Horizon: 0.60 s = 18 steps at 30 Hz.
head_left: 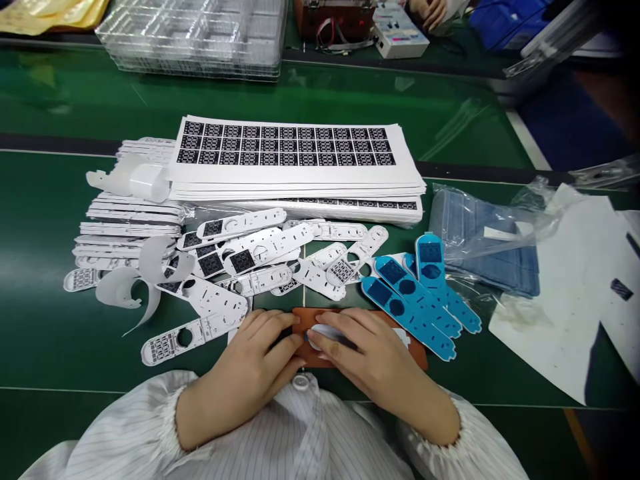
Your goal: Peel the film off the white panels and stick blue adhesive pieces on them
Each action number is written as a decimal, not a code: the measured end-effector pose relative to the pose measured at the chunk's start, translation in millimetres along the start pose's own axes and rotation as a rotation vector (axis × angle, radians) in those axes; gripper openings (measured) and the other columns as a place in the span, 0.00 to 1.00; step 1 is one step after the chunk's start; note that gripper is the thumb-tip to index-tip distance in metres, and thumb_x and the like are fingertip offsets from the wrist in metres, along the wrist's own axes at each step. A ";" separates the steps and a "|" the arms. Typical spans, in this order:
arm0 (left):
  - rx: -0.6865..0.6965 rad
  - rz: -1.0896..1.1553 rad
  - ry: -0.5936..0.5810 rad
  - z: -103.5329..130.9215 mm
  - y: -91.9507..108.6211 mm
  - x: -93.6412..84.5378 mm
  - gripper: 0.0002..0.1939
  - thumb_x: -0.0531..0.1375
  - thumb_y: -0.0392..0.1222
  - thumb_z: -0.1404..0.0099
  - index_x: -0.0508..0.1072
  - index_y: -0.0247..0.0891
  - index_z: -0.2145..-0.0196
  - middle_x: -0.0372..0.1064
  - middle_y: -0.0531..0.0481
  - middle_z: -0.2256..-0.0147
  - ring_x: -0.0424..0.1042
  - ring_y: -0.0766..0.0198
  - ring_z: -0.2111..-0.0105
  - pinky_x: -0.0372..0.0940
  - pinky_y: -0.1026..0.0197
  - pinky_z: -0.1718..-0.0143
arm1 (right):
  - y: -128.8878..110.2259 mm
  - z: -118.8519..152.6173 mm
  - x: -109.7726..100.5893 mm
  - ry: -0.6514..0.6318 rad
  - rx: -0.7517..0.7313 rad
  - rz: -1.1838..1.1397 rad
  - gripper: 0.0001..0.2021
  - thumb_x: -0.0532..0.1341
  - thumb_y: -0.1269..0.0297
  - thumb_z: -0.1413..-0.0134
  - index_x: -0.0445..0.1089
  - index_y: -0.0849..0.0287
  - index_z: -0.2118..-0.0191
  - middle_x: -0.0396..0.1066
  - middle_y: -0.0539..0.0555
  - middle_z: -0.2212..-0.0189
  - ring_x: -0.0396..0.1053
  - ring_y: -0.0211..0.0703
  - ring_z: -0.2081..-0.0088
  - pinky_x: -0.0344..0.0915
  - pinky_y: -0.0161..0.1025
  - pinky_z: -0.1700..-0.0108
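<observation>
My left hand [263, 353] closes its fingertips around the left end of a flat orange-brown holder [417, 357]. My right hand [367, 353] lies over the holder, its fingers closed on a white long part [401, 337] with a grey-white rounded end; much of it is hidden under the hand. To the right of the holder lie several blue-faced parts [420, 320] of the same long shape, fanned and overlapping. Loose white parts [265, 250], with round holes and black display patterns, are heaped beyond both hands.
Sheets with black display labels [300, 177] form a stack behind. Stacked white parts [130, 233] and curled backing strips [120, 287] are at left. A plastic bag of blue sheets [485, 243] and white paper [545, 327] lie right. Clear trays [200, 33] and another person's hand [429, 12] are farther back.
</observation>
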<state>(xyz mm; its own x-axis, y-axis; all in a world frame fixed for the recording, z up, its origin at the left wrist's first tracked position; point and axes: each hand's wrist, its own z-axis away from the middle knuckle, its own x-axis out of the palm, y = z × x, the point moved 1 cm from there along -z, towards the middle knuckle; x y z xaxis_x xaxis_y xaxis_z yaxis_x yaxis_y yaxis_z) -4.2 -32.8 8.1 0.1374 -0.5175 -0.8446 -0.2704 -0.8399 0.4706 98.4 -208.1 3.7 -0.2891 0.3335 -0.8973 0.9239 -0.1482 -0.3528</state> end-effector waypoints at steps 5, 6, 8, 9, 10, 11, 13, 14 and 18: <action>-0.023 -0.020 -0.031 2.3 -1.3 2.9 0.08 0.54 0.37 0.34 0.69 0.34 0.59 0.69 0.42 0.57 0.68 0.57 0.57 0.67 0.53 0.57 | -3.7 -8.4 4.8 0.035 0.032 0.007 0.08 0.55 0.76 0.41 0.71 0.63 0.62 0.71 0.59 0.60 0.63 0.45 0.63 0.67 0.42 0.64; -0.021 -0.027 -0.032 2.5 -1.4 3.2 0.08 0.54 0.37 0.34 0.69 0.34 0.58 0.69 0.41 0.57 0.68 0.57 0.57 0.67 0.53 0.57 | -4.5 -10.3 6.3 0.035 0.033 0.003 0.07 0.55 0.76 0.41 0.70 0.64 0.63 0.71 0.59 0.61 0.63 0.44 0.64 0.66 0.41 0.65; 0.004 -0.062 -0.028 2.5 -1.1 3.5 0.09 0.55 0.37 0.34 0.69 0.32 0.57 0.69 0.40 0.56 0.68 0.56 0.56 0.67 0.52 0.57 | -5.1 -13.7 8.6 0.027 0.039 0.003 0.07 0.55 0.77 0.42 0.70 0.64 0.65 0.70 0.58 0.63 0.62 0.44 0.64 0.66 0.41 0.66; 0.020 -0.082 -0.026 2.5 -0.6 3.6 0.10 0.56 0.37 0.35 0.68 0.31 0.56 0.69 0.39 0.55 0.68 0.55 0.56 0.67 0.52 0.57 | -5.0 -15.3 9.2 0.017 0.044 0.007 0.07 0.55 0.77 0.43 0.70 0.64 0.65 0.70 0.58 0.63 0.62 0.45 0.64 0.65 0.40 0.67; 0.037 -0.099 -0.024 2.5 -0.1 3.7 0.11 0.56 0.37 0.35 0.68 0.31 0.55 0.69 0.39 0.55 0.68 0.54 0.56 0.67 0.51 0.57 | -4.6 -16.8 9.3 0.005 0.047 0.013 0.06 0.56 0.77 0.43 0.70 0.63 0.66 0.70 0.58 0.64 0.62 0.45 0.64 0.65 0.40 0.68; 0.051 -0.108 -0.022 2.7 0.5 3.8 0.12 0.56 0.37 0.35 0.68 0.30 0.55 0.69 0.39 0.55 0.68 0.54 0.55 0.66 0.51 0.56 | -4.2 -18.2 8.9 -0.009 0.044 0.020 0.06 0.55 0.76 0.43 0.69 0.63 0.66 0.69 0.58 0.64 0.62 0.46 0.64 0.65 0.41 0.68; 0.067 -0.107 -0.012 3.6 1.0 4.2 0.12 0.57 0.37 0.35 0.68 0.29 0.55 0.71 0.40 0.55 0.68 0.54 0.55 0.66 0.51 0.55 | -3.1 -20.3 7.2 -0.045 0.017 0.037 0.06 0.54 0.75 0.42 0.69 0.63 0.65 0.69 0.57 0.63 0.61 0.46 0.65 0.64 0.41 0.69; 0.070 -0.104 -0.005 4.4 0.9 4.6 0.12 0.57 0.37 0.35 0.68 0.29 0.55 0.71 0.41 0.56 0.68 0.54 0.55 0.65 0.51 0.55 | -2.5 -21.0 6.1 -0.064 -0.006 0.042 0.07 0.54 0.73 0.41 0.68 0.62 0.64 0.69 0.57 0.63 0.61 0.46 0.65 0.64 0.41 0.69; 0.080 -0.132 -0.025 8.3 -1.1 6.8 0.10 0.57 0.35 0.35 0.69 0.31 0.56 0.72 0.43 0.54 0.68 0.55 0.55 0.64 0.51 0.54 | -0.4 -21.2 2.8 -0.141 -0.121 0.075 0.08 0.51 0.70 0.38 0.68 0.62 0.63 0.68 0.54 0.65 0.60 0.45 0.66 0.65 0.43 0.68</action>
<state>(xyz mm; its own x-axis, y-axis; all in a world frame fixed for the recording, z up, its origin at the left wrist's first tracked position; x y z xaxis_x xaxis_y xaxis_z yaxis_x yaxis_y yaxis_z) -10.9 -34.0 -0.3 0.1536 -0.3986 -0.9041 -0.3268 -0.8840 0.3342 102.6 -187.4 7.0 -0.2429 0.1913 -0.9510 0.9651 -0.0518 -0.2569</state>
